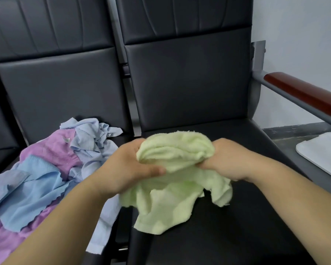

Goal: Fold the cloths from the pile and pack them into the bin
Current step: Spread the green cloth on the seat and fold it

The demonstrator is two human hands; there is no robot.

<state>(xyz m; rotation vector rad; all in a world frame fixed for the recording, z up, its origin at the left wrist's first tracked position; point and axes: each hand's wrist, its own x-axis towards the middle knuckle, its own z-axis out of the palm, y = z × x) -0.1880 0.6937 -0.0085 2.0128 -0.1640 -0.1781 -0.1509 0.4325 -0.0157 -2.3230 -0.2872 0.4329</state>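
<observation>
Both forearms reach in low, and I hold the green cloth bunched between them above the right seat. My left hand grips one end, thumb across the front. My right hand has its fingers curled into the other end. It's crumpled, not yet folded. I'd find two corners, draw them apart, lay it flat on the seat, then fold. The pile lies on the left seat. A white rim at far right may be the bin.
</observation>
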